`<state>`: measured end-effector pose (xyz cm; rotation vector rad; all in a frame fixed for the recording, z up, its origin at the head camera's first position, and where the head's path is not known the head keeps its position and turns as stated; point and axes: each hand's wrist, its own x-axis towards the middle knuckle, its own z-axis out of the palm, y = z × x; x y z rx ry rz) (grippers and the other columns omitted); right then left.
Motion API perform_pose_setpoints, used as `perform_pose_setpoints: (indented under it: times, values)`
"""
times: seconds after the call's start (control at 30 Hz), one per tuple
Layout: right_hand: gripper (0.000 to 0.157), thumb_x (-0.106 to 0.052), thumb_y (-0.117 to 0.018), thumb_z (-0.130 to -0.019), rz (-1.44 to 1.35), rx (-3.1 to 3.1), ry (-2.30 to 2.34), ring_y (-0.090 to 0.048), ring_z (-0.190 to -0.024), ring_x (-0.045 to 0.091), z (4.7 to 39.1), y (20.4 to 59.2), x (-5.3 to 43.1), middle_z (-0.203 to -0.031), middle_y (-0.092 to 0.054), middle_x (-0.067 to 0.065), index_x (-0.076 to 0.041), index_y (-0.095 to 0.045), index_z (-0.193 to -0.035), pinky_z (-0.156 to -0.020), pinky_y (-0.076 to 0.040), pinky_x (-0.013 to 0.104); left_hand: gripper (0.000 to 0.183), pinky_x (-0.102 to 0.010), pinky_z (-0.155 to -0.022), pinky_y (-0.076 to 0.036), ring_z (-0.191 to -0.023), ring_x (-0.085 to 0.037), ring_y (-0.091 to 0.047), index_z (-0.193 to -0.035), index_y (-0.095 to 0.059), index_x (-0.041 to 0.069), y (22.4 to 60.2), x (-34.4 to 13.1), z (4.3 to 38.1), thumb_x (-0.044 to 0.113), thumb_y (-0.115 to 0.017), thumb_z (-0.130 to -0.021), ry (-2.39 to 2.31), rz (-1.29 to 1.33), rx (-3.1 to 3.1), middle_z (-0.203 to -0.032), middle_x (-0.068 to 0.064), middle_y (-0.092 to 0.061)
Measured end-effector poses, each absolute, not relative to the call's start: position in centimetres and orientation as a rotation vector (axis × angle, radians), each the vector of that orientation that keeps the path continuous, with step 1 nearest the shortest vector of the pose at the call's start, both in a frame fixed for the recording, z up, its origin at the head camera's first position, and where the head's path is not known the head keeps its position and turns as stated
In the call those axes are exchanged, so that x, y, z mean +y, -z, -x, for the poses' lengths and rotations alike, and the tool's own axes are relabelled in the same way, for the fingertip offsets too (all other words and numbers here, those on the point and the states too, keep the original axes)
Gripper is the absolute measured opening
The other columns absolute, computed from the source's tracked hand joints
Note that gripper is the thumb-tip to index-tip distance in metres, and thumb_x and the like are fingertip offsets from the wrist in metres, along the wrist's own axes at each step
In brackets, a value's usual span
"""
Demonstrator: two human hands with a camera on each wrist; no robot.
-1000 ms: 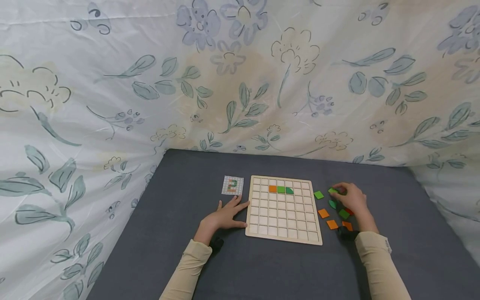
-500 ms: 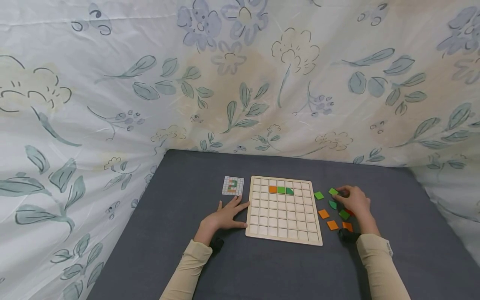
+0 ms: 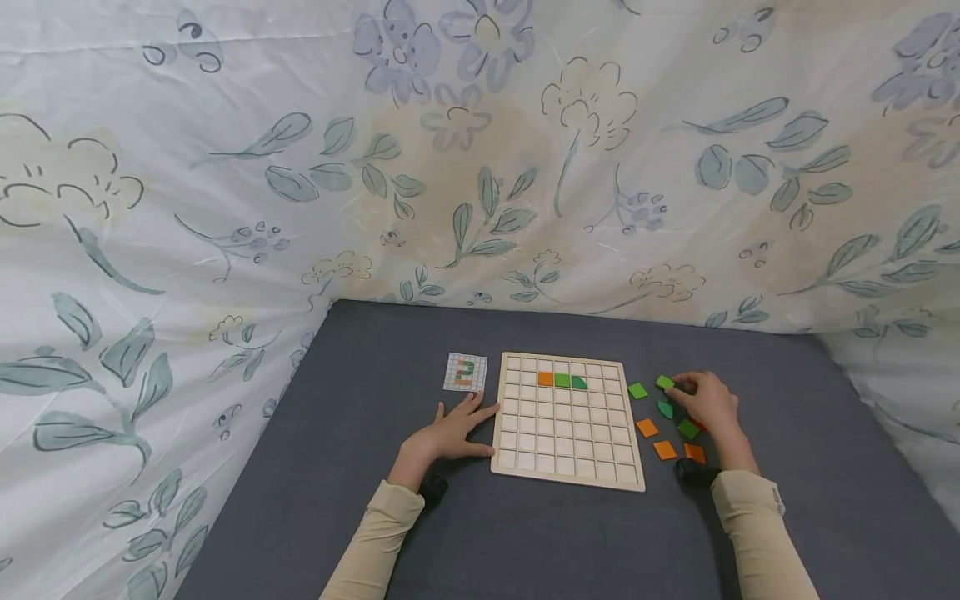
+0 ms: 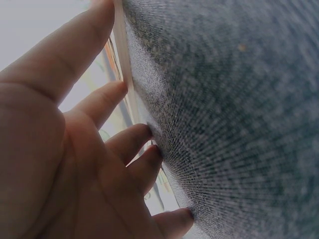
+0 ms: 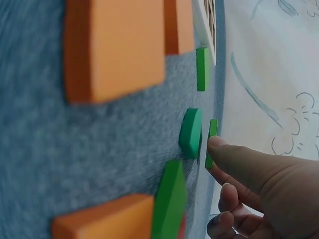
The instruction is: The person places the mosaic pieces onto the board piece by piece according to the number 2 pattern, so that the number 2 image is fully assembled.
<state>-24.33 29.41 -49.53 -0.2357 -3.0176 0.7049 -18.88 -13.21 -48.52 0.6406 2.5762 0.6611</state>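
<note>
Right hand (image 3: 708, 406) pinches light-green tile (image 3: 663, 382); left hand (image 3: 450, 432) (fingers spread) touches left edge of board (image 3: 564, 427).

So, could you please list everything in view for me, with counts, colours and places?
Grid board: one, pale, on the table
Tiles on board: three, one orange, two green, upper row
Pattern card: one, white with coloured pattern, left of board
Loose orange tiles: three, orange, right of board
Loose green tiles: three, green shades, right of board
Held tile: one, green, in right fingers
Red piece: at least one, red, partly hidden
Table: one, dark grey, beneath everything
Floral cloth: white, patterned, behind and beside table
Wrist devices: two, black, on wrists
Sleeves: two, beige
Left hand: one, touching board's edge
Right hand: one, pinching held tile
</note>
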Motion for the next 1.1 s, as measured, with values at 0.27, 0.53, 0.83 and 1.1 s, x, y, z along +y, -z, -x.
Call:
perform_pose_setpoints:
  times: [0.27,0.53,0.83,1.1]
  values:
    - [0.033,-0.022,-0.065,-0.088,0.128,-2.963,-0.742,-0.050,-0.083,0.035,23.8,49.0,28.4,-0.096,-0.054,0.022,0.003,-0.064,-0.109,-0.072,-0.031,0.052,0.076,-0.066,-0.107,0.002,-0.144,-0.029,-0.004,-0.148,-0.026,0.022,48.4,-13.2,18.9,0.043,-0.063,-0.086,-0.663,-0.640,2.575,-0.156,-0.012,-0.009]
    - [0.033,-0.024,-0.064,-0.088,0.073,-2.972,-0.753,-0.049,-0.077,0.028,23.7,49.1,27.4,-0.094,-0.054,0.019,0.000,-0.065,-0.110,-0.070,-0.031,0.048,0.076,-0.066,-0.106,0.002,-0.143,-0.030,-0.004,-0.148,-0.026,0.022,48.4,-13.1,18.9,0.042,-0.063,-0.085,-0.662,-0.640,2.574,-0.155,-0.012,-0.010]
    - [0.033,-0.025,-0.064,-0.088,-0.023,-2.974,-0.761,-0.051,-0.080,0.031,23.5,49.3,26.1,-0.093,-0.054,0.018,-0.002,-0.065,-0.111,-0.069,-0.030,0.047,0.076,-0.065,-0.107,0.003,-0.144,-0.029,-0.004,-0.148,-0.026,0.022,48.3,-13.1,18.9,0.042,-0.063,-0.086,-0.658,-0.628,2.569,-0.156,-0.011,-0.009]
    - [0.033,-0.028,-0.066,-0.087,-0.098,-2.960,-0.798,-0.048,-0.074,0.024,23.5,49.2,24.6,-0.088,-0.053,0.012,-0.005,-0.067,-0.110,-0.066,-0.025,0.040,0.076,-0.066,-0.107,0.002,-0.143,-0.030,-0.004,-0.148,-0.026,0.022,48.4,-13.1,18.9,0.043,-0.063,-0.086,-0.666,-0.636,2.575,-0.155,-0.012,-0.010]
